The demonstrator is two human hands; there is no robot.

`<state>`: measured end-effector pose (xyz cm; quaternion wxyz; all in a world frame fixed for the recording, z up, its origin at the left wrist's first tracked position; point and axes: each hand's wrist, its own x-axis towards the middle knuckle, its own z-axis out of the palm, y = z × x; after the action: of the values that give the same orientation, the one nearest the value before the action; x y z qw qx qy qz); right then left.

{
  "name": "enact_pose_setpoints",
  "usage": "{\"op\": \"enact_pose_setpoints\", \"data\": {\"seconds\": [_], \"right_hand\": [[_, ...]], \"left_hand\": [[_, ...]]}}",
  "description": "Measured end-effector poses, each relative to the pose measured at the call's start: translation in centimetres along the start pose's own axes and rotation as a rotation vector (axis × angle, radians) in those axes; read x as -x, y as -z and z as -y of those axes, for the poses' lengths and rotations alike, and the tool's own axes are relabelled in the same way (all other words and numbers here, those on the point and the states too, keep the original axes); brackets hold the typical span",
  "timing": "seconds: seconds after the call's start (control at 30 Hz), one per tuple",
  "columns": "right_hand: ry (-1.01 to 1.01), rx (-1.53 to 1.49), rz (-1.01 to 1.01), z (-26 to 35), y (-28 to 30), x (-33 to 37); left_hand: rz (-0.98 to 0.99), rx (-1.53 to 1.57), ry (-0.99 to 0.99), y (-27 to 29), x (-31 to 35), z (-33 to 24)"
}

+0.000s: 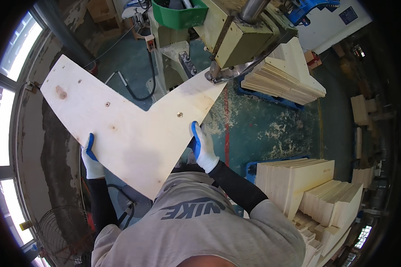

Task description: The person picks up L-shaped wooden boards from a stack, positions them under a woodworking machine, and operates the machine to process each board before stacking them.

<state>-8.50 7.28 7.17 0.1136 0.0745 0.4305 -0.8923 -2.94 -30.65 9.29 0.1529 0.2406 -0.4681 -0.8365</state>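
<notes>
A large V-shaped plywood panel [133, 142] lies level in front of me, with several metal inserts or holes in its face. My left hand [92, 159], in a white and blue glove, grips its left edge with the thumb on top. On the right edge, my right hand [204, 149] closes in the same way, blue thumb over the wood. Both hands' other fingers are hidden under the panel. The tip of the panel's right arm sits beneath the tool of a pale green press machine [243, 44], at its metal plate [218, 76].
A green bin [180, 14] hangs on the machine. Stacked plywood panels [280, 80] lie on a blue pallet at the right. More wooden boards [298, 182] are piled at the lower right. A wire-cage fan [62, 231] stands lower left, and a black hose [142, 95] hangs beyond the panel.
</notes>
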Motion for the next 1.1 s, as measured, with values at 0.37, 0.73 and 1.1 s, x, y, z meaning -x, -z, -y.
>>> {"op": "enact_pose_setpoints", "data": {"seconds": [0.37, 0.73, 1.1], "right_hand": [[0.034, 0.317, -0.033, 1.3, -0.5, -5.1], [0.017, 0.430, -0.006, 0.9, 0.6, -6.0], [-0.027, 0.426, -0.013, 0.2, 0.5, -6.2]], "left_hand": [[-0.074, -0.038, 0.020, 6.4, 1.1, -2.2], [-0.136, -0.118, 0.025, 6.0, -0.2, -1.4], [-0.027, -0.024, 0.001, 3.5, -1.5, -3.4]]}}
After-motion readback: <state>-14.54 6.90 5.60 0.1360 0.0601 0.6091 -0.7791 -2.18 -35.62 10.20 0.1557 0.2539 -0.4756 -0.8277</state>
